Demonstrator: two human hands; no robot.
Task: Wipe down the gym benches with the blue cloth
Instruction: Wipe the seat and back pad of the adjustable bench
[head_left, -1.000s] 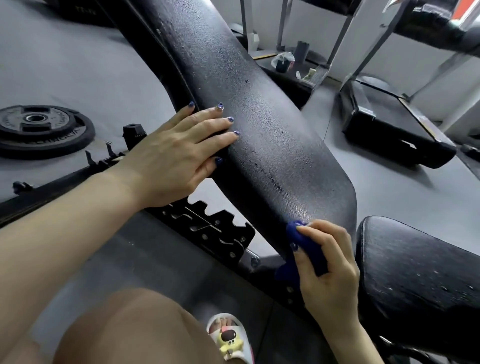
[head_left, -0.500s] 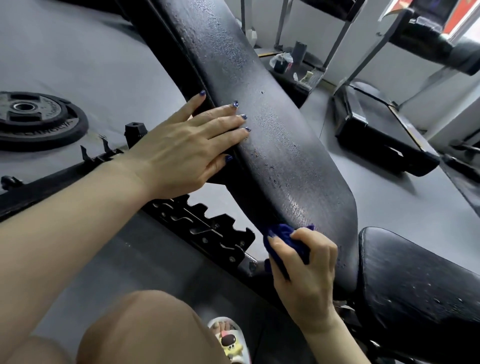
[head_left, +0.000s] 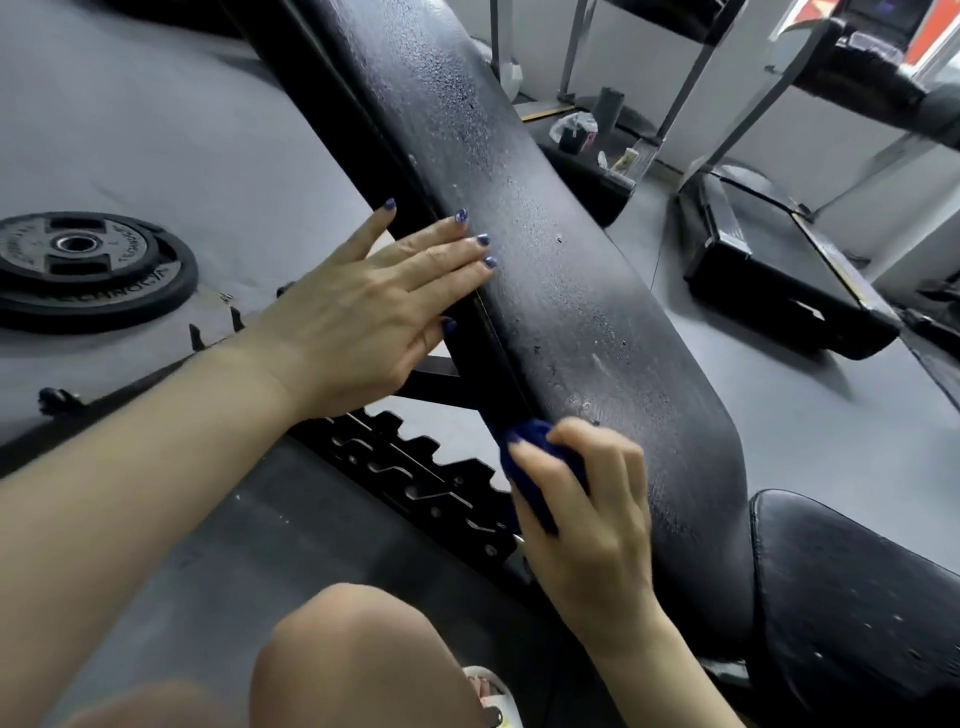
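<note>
A long black padded bench back (head_left: 561, 270) slants from top centre down to the lower right, its surface speckled with droplets. Its black seat pad (head_left: 852, 587) lies at the lower right. My left hand (head_left: 374, 317) rests flat with fingers spread on the back pad's left edge. Lower down, my right hand (head_left: 587, 525) is closed around a bunched blue cloth (head_left: 535, 467), pressing it against the pad's lower left side edge. Most of the cloth is hidden under my fingers.
A black notched adjustment rail (head_left: 415, 478) runs under the pad. A weight plate (head_left: 78, 265) lies on the grey floor at left. A treadmill (head_left: 779, 270) stands at right, a low stand with small items (head_left: 587, 135) behind. My knee (head_left: 353, 660) is at the bottom.
My right hand has slid the blue cloth up along the pad's left side edge from its lower end. My left hand stays on the pad's edge.
</note>
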